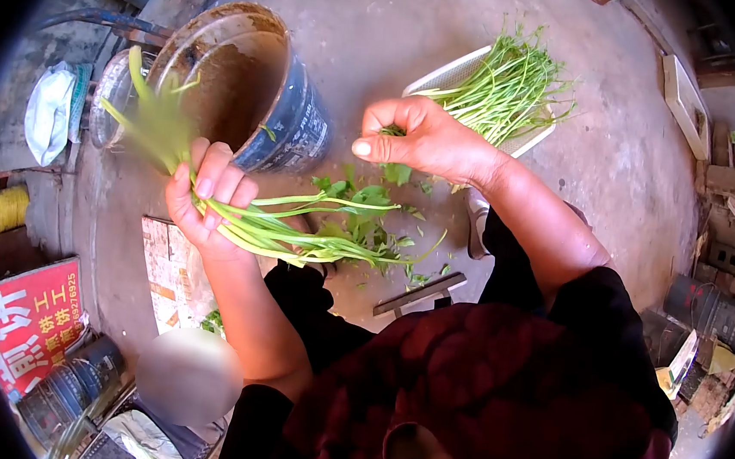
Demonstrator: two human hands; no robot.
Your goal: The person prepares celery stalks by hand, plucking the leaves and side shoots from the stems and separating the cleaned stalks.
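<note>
My left hand [211, 190] is closed around a bunch of long green celery-like stalks [297, 243]. Their thick ends point up and left, partly blurred, and the thin ends trail to the right. Apart from the bunch, my right hand [431, 140] is curled in a pinch, with a bit of dark green leaf [392, 130] showing between its fingers. Torn leaves [364, 222] lie scattered on the floor below my hands. Past my right hand, a pale plastic basket [451, 68] holds a pile of thin green stalks [512, 90].
A large blue bucket [304, 130], stained brown inside, stands beyond my left hand. A small low stool-like piece [418, 294] is by my legs. On the left are a red sign [33, 315] and a white bag [50, 114]; bricks [724, 193] are stacked at right.
</note>
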